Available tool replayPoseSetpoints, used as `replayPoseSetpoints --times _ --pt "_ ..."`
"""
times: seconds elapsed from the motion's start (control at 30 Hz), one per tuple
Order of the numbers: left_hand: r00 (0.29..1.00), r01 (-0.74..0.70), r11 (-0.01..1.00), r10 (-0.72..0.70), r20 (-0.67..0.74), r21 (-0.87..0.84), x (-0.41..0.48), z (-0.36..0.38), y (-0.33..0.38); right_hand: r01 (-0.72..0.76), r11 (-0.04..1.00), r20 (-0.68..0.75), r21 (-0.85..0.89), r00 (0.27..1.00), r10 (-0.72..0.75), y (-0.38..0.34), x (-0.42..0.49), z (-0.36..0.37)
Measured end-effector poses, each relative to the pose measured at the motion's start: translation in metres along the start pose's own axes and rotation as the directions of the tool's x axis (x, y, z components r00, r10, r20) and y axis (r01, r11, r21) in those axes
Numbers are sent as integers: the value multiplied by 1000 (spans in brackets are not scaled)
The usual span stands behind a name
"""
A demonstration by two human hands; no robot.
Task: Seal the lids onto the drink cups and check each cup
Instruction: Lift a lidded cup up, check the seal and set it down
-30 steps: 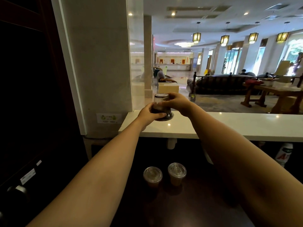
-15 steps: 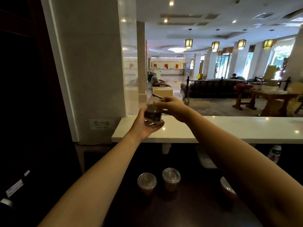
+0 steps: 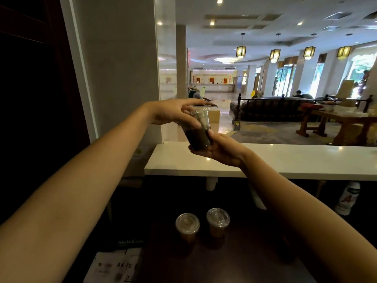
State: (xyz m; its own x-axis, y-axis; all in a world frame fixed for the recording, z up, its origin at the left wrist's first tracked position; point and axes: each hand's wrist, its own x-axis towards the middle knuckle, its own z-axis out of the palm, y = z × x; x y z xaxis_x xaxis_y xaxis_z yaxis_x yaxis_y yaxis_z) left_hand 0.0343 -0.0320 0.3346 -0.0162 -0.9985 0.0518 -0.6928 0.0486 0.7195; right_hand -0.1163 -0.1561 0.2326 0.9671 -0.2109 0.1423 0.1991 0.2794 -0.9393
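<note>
Dark cup (image 3: 201, 137), lidded, slightly tilted over white counter (image 3: 295, 160); left hand (image 3: 173, 113) grips its top (12 o'clock), right hand (image 3: 222, 149) cradles base; two lidded cups (image 3: 187, 223) (image 3: 217, 218) at 6 o'clock.

Cup (image 3: 199, 129) I hold: clear plastic, smooth, glossy; lid (image 3: 200, 111) same matl. Left table cup (image 3: 187, 226) and right table cup (image 3: 217, 220): clear plastic, shiny lids. Ledge (image 3: 285, 160): white, polished, stone-like, mirrors ceiling lights. Tabletop (image 3: 234, 262): dark wood, smooth, low sheen. Ream wrapper (image 3: 114, 266): printed paper. Lobby floor (image 3: 224, 97): high gloss.
</note>
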Motion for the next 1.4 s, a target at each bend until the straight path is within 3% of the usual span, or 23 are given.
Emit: replayPoseSetpoints --times 0.1,0.2,0.4,0.5,0.6,0.73,0.9,1.03,1.17,1.3,1.4 --pt "996 18 996 -27 -89 -91 -1 6 -5 86 995 -28 45 996 -85 13 3 4" --pt "993 36 982 -57 -108 -188 -2 15 -21 82 996 -78 32 994 -80 18 1 4" --pt "983 60 988 -83 -161 -142 -4 37 -38 -78 962 -107 -263 993 51 6 -16 -9" --pt "981 102 994 -107 -161 -40 -1 51 -43 -136 915 -208 -380 976 58 -17 -25 -6" --pt "975 109 993 -100 -197 34 6 69 -44 -253 742 -235 -621 963 131 -38 -29 5" --pt "957 84 986 -39 -287 144 18 96 -45 -403 311 -351 -861 913 210 -47 -24 16" --pt "932 44 992 3 -363 120 27 120 -51 -493 197 -413 -847 845 339 -46 -18 5" --pt "935 37 989 15 -355 140 33 133 -60 -518 176 -449 -837 834 319 -37 -20 -4" --pt "957 36 989 8 -292 145 37 140 -69 -518 127 -472 -846 838 274 -29 -25 -14" --pt "978 -8 997 25 -207 83 40 145 -74 -529 104 -487 -842 829 276 -21 -34 -23" --pt "995 43 999 -45 -93 -26 48 151 -86 -542 75 -506 -837 819 272 -17 -44 -35"
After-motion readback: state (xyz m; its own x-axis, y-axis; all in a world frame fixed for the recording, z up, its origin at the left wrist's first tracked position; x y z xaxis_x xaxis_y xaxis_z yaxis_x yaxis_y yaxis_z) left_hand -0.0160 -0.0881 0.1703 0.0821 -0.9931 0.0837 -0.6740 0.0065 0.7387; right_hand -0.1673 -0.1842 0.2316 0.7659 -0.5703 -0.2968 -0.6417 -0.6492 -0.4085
